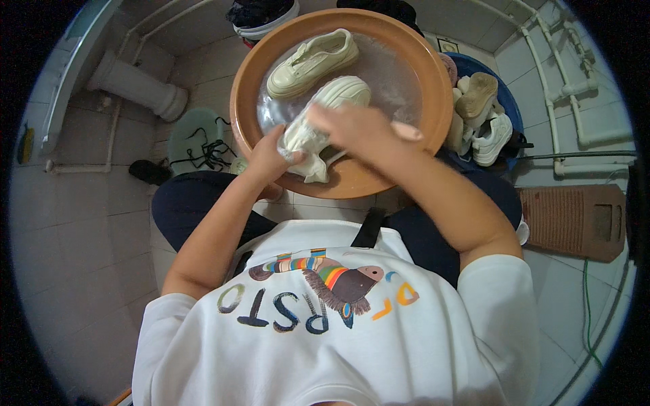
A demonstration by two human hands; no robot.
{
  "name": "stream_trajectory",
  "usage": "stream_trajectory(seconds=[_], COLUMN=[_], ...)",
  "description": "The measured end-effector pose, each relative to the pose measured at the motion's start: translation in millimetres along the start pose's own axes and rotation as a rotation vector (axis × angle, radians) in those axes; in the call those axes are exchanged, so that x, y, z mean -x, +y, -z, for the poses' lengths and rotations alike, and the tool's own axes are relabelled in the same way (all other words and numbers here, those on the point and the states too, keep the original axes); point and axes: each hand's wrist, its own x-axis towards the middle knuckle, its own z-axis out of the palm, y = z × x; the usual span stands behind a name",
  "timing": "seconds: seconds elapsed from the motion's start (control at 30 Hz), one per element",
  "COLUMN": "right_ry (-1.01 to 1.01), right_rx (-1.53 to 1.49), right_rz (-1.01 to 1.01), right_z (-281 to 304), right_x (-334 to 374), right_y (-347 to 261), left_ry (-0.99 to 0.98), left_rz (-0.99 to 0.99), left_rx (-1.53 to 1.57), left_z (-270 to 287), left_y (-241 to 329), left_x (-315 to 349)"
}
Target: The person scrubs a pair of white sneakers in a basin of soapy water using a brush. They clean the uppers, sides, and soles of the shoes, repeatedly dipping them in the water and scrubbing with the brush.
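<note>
My left hand point(271, 159) is closed on the near end of a cream-white shoe point(349, 91), which is tilted over the near left part of an orange-brown basin point(443, 108). Loose white material hangs from that end by my fingers. Over the middle of this shoe, my right hand point(352, 128) is curled and smeared by motion. A pale rounded end sticks out beside its wrist; what it belongs to is hidden. Farther back in the basin, a second cream lace-less shoe point(311, 64) lies in cloudy, sudsy water.
At the right stands a blue tub point(511, 101) with several shoes. A brown washboard point(575, 222) lies on the tiles. Left of the basin, a pale green bowl point(186, 125) holds dark laces point(213, 154). Behind is a white bucket point(271, 28) of dark cloth. White pipes point(552, 101) line the wall.
</note>
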Motion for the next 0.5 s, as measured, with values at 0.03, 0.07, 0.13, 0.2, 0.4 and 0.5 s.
stream_trajectory(seconds=[0.03,0.07,0.13,0.2,0.4,0.5], right_ry=[-0.004,-0.008,0.025,0.157,0.113,0.010], right_rx=[-0.004,-0.008,0.011,-0.187,-1.177,-1.084], right_rz=[-0.121,-0.239,-0.411,-0.376,-0.398,-0.480], right_z=[9,20,23,-23,20,32], right_x=[-6,-12,-15,-22,-8,-2], right_y=[12,27,63,123,52,42], left_ry=[0.003,0.008,0.009,-0.001,-0.182,-0.297], left_rz=[0.004,0.010,0.021,0.035,0.234,0.230], left_rx=[-0.001,-0.002,0.049,0.138,0.728,0.729], left_z=[1,0,-3,-7,7,9], left_y=[-2,-6,-8,-5,21,23], left_x=[0,0,-3,-6,11,6])
